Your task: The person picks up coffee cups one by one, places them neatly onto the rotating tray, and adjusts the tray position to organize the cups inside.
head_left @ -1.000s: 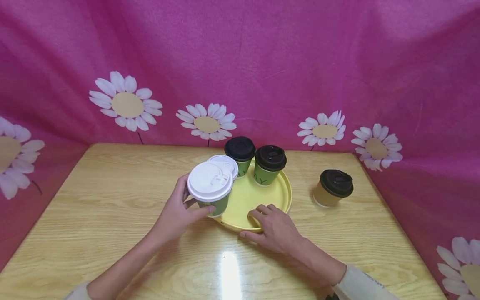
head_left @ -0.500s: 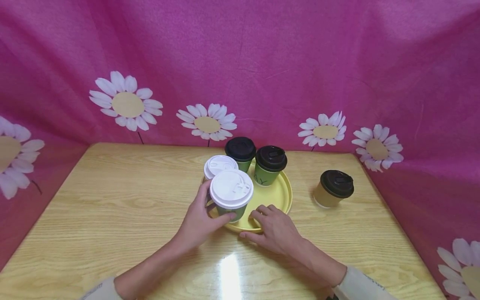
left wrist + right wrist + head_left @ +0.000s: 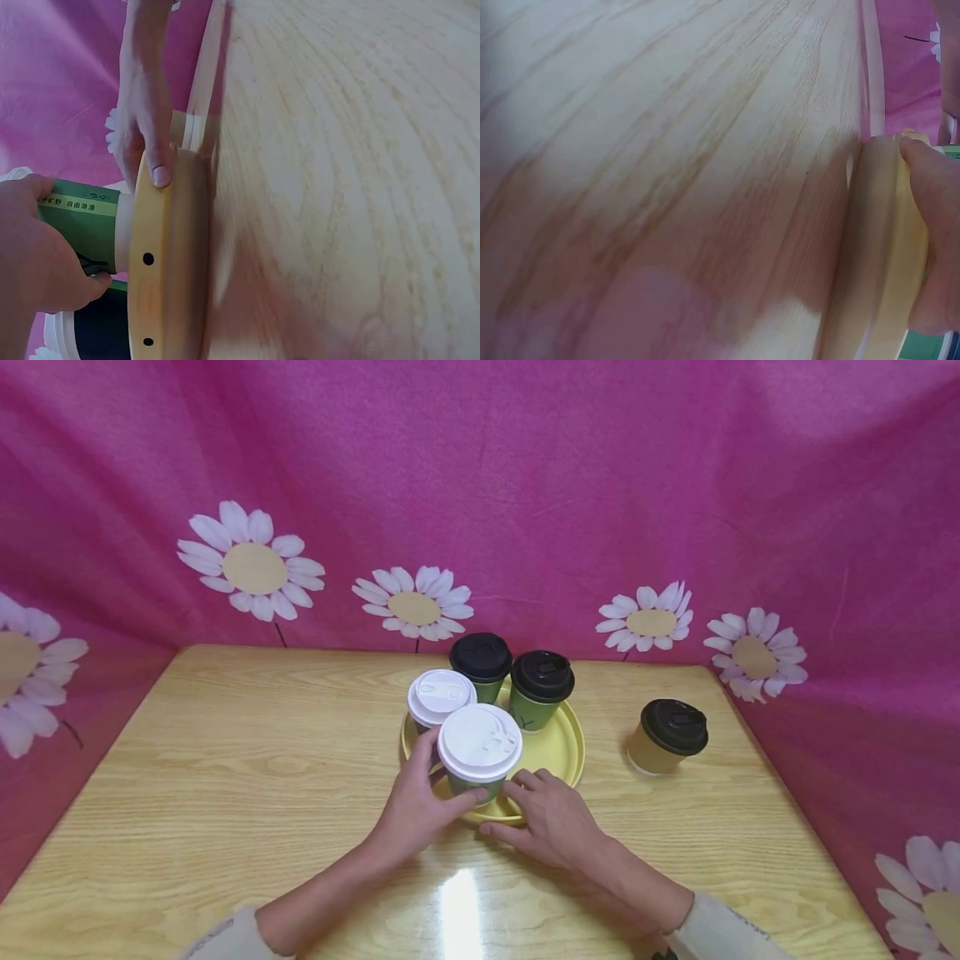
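My left hand (image 3: 420, 803) curls round a green paper cup with a white lid (image 3: 480, 743), thumb at the front. In the left wrist view this green cup (image 3: 82, 225) stands at the near part of the round yellow tray (image 3: 566, 768). With the thumb outside the rim and the fingers over it, my right hand (image 3: 553, 820) holds the tray's near edge. Behind the held cup, on the tray, stand another white-lidded cup (image 3: 441, 695) and two green cups with black lids, one at the back (image 3: 481, 658) and one at the right (image 3: 540, 689).
A brown cup with a black lid (image 3: 666, 739) stands on the wooden table (image 3: 247, 760), right of the tray. A pink cloth (image 3: 525, 485) with white daisies hangs behind and along the sides.
My left hand has carried the white-lidded green cup rightward, from the tray's left edge onto its near part, beside my right hand. The right hand and the other cups have stayed in place.
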### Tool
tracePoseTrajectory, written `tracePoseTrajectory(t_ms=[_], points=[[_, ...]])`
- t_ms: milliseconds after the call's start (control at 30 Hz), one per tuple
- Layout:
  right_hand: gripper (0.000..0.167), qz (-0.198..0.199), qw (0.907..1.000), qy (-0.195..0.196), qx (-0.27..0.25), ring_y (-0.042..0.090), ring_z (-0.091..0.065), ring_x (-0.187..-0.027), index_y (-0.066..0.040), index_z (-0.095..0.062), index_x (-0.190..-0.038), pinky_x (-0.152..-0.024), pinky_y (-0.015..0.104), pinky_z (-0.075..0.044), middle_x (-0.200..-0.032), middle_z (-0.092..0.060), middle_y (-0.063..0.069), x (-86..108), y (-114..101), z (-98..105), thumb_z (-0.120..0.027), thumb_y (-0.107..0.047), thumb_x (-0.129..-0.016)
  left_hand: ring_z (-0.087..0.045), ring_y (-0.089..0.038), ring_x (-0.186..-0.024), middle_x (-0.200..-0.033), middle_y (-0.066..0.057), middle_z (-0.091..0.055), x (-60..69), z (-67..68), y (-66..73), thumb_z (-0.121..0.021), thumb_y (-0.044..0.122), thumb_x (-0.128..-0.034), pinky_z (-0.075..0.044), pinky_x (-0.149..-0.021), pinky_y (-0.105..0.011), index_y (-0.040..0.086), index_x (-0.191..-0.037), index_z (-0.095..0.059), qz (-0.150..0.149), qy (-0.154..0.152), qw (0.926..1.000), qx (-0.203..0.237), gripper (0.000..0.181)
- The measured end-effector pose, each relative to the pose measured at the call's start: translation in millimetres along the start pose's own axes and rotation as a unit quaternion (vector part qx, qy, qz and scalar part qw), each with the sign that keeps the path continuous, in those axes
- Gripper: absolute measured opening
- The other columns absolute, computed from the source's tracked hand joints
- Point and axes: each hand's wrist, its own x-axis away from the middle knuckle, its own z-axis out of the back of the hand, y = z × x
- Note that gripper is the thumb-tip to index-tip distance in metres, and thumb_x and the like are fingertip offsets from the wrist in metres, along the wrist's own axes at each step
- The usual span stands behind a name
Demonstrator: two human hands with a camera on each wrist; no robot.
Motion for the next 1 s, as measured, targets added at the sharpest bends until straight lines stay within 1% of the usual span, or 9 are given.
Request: tracePoseTrajectory(t_ms=[133,333,567,800,933,1000], points=[[0.053,0.002,1.0,0.001,0.0,0.022,-0.06,-0.086,-0.016,-0.067,-0.098,-0.07,0.035,-0.052,-0.091,-0.06,-0.003,0.1,0,0,-0.06,-0.068,-0.087,-0.044,-0.029,-0.135,-0.146,-0.007,-0.045,0.1,-1.9,-0.4,-0.088,0.008,-0.074,-0.042,-0.108,-0.044,0.009,-0.149,-0.036,0.005,-0.004,1.0,-0.004,0.091],[0.055,0.003,1.0,0.002,0.004,0.023,-0.06,-0.088,-0.016,-0.069,-0.101,-0.071,0.036,-0.053,-0.095,-0.063,-0.001,-0.1,1,0,-0.06,-0.068,-0.087,-0.043,-0.03,-0.136,-0.147,-0.007,-0.045,-0.9,-2.7,-2.6,-0.088,0.009,-0.0744,-0.041,-0.108,-0.046,0.009,-0.149,-0.036,0.003,-0.004,1.0,-0.005,0.091],[0.055,0.007,1.0,0.004,0.005,0.023,-0.06,-0.086,-0.014,-0.069,-0.102,-0.071,0.037,-0.053,-0.095,-0.063,-0.001,-0.1,0,0,-0.061,-0.067,-0.087,-0.043,-0.029,-0.136,-0.147,-0.008,-0.045,-3.2,-2.9,-6.7,-0.087,0.009,-0.0748,-0.04,-0.109,-0.043,0.008,-0.149,-0.035,0.007,-0.008,0.9998,-0.017,0.091],[0.055,0.01,0.9999,0.009,0.004,0.024,-0.061,-0.086,-0.015,-0.069,-0.103,-0.07,0.037,-0.053,-0.095,-0.063,-0.001,-0.3,0,0,-0.06,-0.067,-0.087,-0.043,-0.028,-0.136,-0.149,-0.009,-0.043,-4.9,-2.7,-10.8,-0.087,0.009,-0.0751,-0.036,-0.113,-0.039,0.008,-0.15,-0.034,0.005,-0.015,0.9994,-0.03,0.092],[0.058,0.006,1.0,0.002,0.004,0.025,-0.061,-0.088,-0.014,-0.07,-0.107,-0.071,0.037,-0.054,-0.098,-0.064,0.001,-0.2,0,0,-0.059,-0.068,-0.088,-0.043,-0.029,-0.136,-0.149,-0.008,-0.043,-5.5,-2.5,-12.6,-0.088,0.01,-0.0752,-0.035,-0.113,-0.04,0.008,-0.15,-0.034,0.01,-0.018,0.9991,-0.037,0.092],[0.06,0.005,1.0,-0.001,0.005,0.025,-0.062,-0.09,-0.014,-0.069,-0.113,-0.073,0.038,-0.055,-0.102,-0.066,0.002,-0.3,0,0,-0.059,-0.068,-0.088,-0.043,-0.029,-0.136,-0.149,-0.009,-0.043,-5.9,-2.4,-13.7,-0.088,0.01,-0.0752,-0.036,-0.112,-0.04,0.008,-0.15,-0.034,0.012,-0.019,0.999,-0.039,0.092]])
